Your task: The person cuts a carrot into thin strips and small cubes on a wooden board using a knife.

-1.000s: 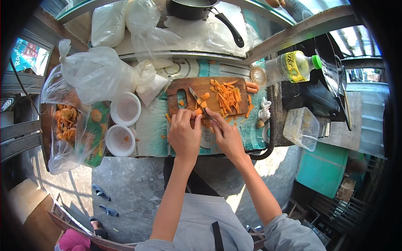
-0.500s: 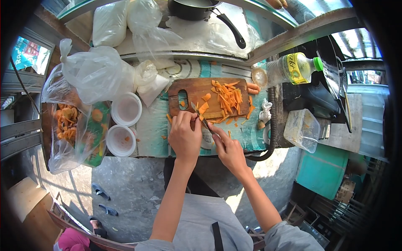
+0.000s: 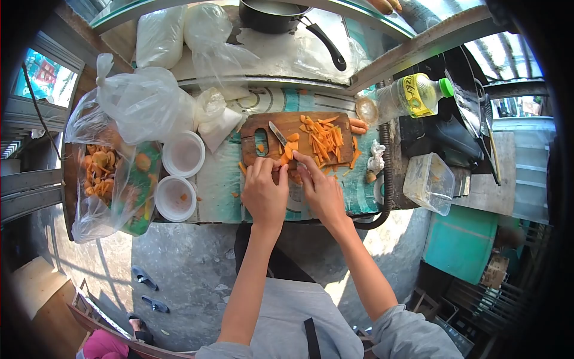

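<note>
A wooden cutting board [image 3: 254,143] lies on the table with a heap of carrot strips [image 3: 326,140] on its right half. My left hand [image 3: 266,188] is at the board's front edge, its fingers closed on a carrot piece [image 3: 283,160]. Beside it, my right hand [image 3: 323,188] is closed round a knife; most of the handle is hidden. The knife's blade [image 3: 277,132] points up and left over the board. Thin carrot slices [image 3: 291,146] lie against the blade just ahead of my fingertips.
Two white tubs [image 3: 175,198] stand left of the board, near a plastic bag [image 3: 143,107] and a container of carrot pieces [image 3: 98,173]. Rightward are a green-capped bottle [image 3: 412,96], crumpled tissue [image 3: 375,157] and a clear container [image 3: 429,182]. A black pan [image 3: 269,15] sits behind.
My right hand has moved up and left, closer to my left hand. The knife blade now reaches farther over the board, and the carrot slices have shifted slightly upward.
</note>
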The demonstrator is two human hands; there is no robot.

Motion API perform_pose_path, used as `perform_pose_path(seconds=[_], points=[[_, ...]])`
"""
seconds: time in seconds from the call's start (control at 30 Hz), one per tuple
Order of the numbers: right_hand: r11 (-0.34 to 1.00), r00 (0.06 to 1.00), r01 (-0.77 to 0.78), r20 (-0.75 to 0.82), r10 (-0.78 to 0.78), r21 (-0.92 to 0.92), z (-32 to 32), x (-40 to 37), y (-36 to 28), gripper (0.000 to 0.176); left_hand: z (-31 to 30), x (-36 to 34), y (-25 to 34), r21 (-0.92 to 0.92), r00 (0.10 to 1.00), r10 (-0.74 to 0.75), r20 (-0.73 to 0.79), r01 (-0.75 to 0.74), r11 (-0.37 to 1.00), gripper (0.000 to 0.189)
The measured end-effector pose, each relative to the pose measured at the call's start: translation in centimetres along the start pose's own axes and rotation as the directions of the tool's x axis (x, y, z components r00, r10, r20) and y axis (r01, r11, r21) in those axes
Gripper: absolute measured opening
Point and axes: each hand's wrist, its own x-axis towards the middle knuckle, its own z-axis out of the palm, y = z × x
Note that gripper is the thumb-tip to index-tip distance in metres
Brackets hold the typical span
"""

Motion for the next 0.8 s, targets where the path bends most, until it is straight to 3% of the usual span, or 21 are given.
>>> perform_pose_path(seconds=[0.1,0.17,0.37,0.7,0.8], points=[[0.995,1.0,0.009,-0.03,-0.006,0.104,-0.1,-0.5,0.2,0.034,0.1,0.0,-0.1,-0.002,1.0,-0.002,-0.011,0.002,1.0,0.011],[0.987,0.991,-0.062,0.126,0.043,0.15,-0.2,-1.7,0.5,0.033,0.2,-0.1,-0.1,-0.013,1.0,-0.006,-0.016,0.006,1.0,0.011],[0.967,0.993,-0.069,0.115,0.041,0.247,-0.4,-4.2,2.1,0.032,0.1,-0.1,-0.2,-0.01,1.0,-0.026,-0.007,0.025,1.0,0.008],[0.989,0.989,-0.081,0.131,0.064,0.122,-0.7,-2.6,1.3,0.033,0.1,-0.1,-0.1,-0.05,1.0,-0.02,-0.012,0.019,0.999,0.01],[0.997,0.996,0.013,0.083,-0.02,0.079,-0.4,-1.4,1.5,0.034,0.2,-0.1,-0.1,-0.043,1.0,-0.007,-0.026,0.006,0.999,0.011]])
